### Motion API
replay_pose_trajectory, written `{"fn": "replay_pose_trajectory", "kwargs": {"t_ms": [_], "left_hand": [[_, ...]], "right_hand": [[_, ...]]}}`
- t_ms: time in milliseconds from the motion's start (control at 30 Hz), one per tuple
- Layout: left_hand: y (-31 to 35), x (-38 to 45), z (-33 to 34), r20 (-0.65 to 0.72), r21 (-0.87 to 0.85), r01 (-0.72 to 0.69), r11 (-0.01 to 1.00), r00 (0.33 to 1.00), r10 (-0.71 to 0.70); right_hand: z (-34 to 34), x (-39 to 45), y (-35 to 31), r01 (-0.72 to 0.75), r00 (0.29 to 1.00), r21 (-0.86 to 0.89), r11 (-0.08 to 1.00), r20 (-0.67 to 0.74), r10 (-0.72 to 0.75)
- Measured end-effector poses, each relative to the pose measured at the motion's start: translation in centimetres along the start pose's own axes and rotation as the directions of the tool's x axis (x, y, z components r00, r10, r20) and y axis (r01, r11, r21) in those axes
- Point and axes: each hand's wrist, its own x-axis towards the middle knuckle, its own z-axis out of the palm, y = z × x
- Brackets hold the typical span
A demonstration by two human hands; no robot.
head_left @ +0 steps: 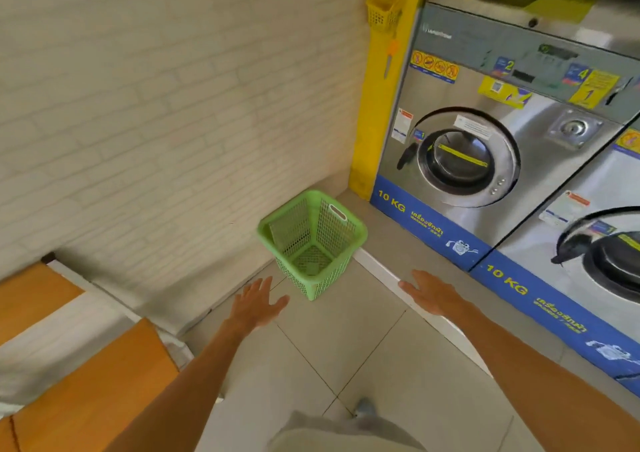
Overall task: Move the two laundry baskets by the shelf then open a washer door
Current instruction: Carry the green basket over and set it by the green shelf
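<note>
Your left hand (258,304) and right hand (431,295) are both spread open, holding nothing. The green basket (311,242) sits just ahead in the corner, with bare floor (346,354) between wall (156,122) and washer (485,132).

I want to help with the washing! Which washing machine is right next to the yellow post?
The far washer, whose round door shows whole. It stands against the yellow post. The nearer washer is cut off by the picture's edge.

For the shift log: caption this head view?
Both open hands reach toward an empty green basket beside the washer.
</note>
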Motion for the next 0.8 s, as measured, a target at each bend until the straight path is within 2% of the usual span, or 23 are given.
{"fn": "replay_pose_trajectory", "kwargs": {"t_ms": [233, 433, 600, 800], "left_hand": [[4.2, 7.3, -0.4, -0.001, -0.194, 0.181, 0.964, 0.983, -0.184], [3.8, 14.3, -0.1, 0.092, -0.32, 0.307, 0.896, 0.952, -0.293], [3.8, 20.1, 0.1, 0.149, -0.397, 0.388, 0.832, 0.922, -0.358], [3.5, 27.3, 2.3, 0.175, -0.579, 0.496, 0.647, 0.851, -0.496]], "right_hand": [[-5.1, 15.1, -1.0, 0.087, 0.99, -0.068, 0.994, 0.117, -0.079], [-7.7, 25.2, -7.0, 0.229, 0.963, -0.029, 0.973, 0.152, -0.222], [-7.3, 33.1, -9.9, 0.185, 0.965, 0.001, 0.983, 0.186, -0.182], [-6.3, 43.7, -12.0, 0.114, 0.982, 0.126, 0.985, 0.134, -0.131]]}}
